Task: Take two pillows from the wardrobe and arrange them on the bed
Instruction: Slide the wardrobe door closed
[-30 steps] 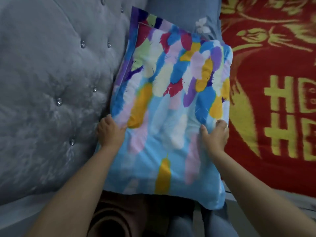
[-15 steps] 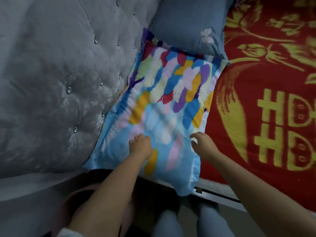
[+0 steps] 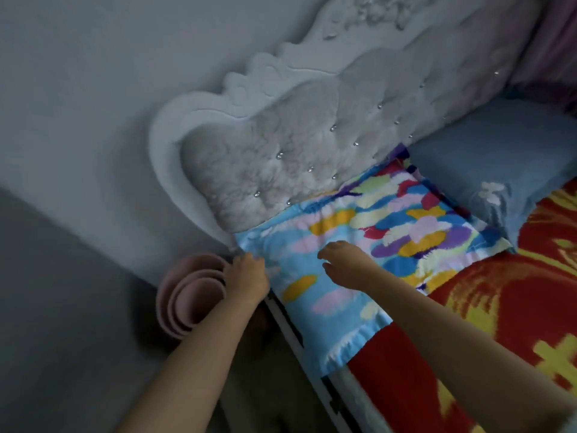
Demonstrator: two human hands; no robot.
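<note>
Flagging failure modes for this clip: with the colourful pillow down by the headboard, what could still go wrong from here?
1. The colourful pillow overhangs the bed's side edge near the left hand; it might slide off toward the pink tubs on the floor.
2. Its far corner seems to overlap the blue pillow, so the pair may end up uneven.
3. The right hand hovers open above it; a careless sweep could skew it.

Dim, flat indoor light; soft motion blur throughout, wide-angle bending at the edges, deep shadow on the floor at lower left.

Feather pillow flat by headboard, L hand at corner
</note>
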